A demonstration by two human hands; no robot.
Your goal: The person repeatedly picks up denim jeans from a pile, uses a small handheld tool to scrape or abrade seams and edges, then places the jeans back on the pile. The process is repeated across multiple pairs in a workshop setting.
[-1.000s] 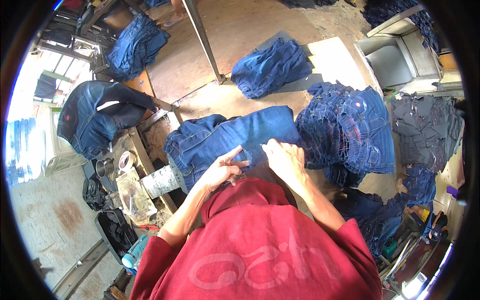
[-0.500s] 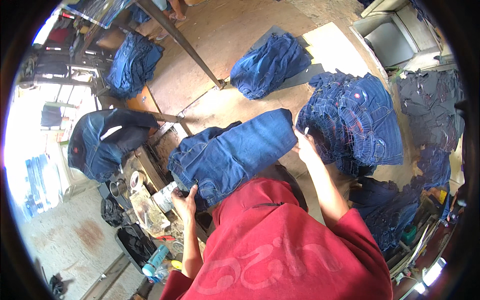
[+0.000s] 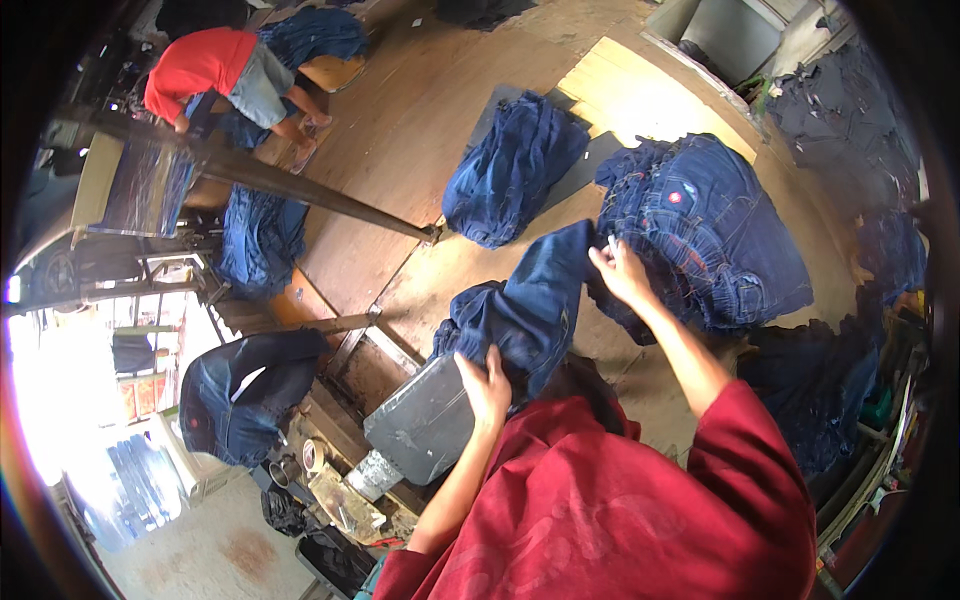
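Note:
A folded pair of blue jeans (image 3: pixel 545 295) hangs between my hands in front of my body. My left hand (image 3: pixel 487 388) grips its near left part, thumb on top. At its upper right corner my right hand (image 3: pixel 622 272) pinches the edge. A small white stick (image 3: pixel 612 243) pokes out from between the right fingers; its kind is unclear. Just left of the jeans, beside my left hand, lies a flat dark grey board (image 3: pixel 420 415). To the right of my right hand is a large heap of dark blue jeans (image 3: pixel 715 225).
Another jeans bundle (image 3: pixel 515 165) lies on the floor ahead, near a slanting metal post (image 3: pixel 330 190). Dark jeans (image 3: pixel 250 395) drape over the left side of the workbench, by a tape roll (image 3: pixel 315 456). A person in red (image 3: pixel 205 70) bends over at far left.
The jeans and my left hand have shifted right, uncovering the grey board. The jeans now hang more steeply. My view has turned, and the bending person has come into sight.

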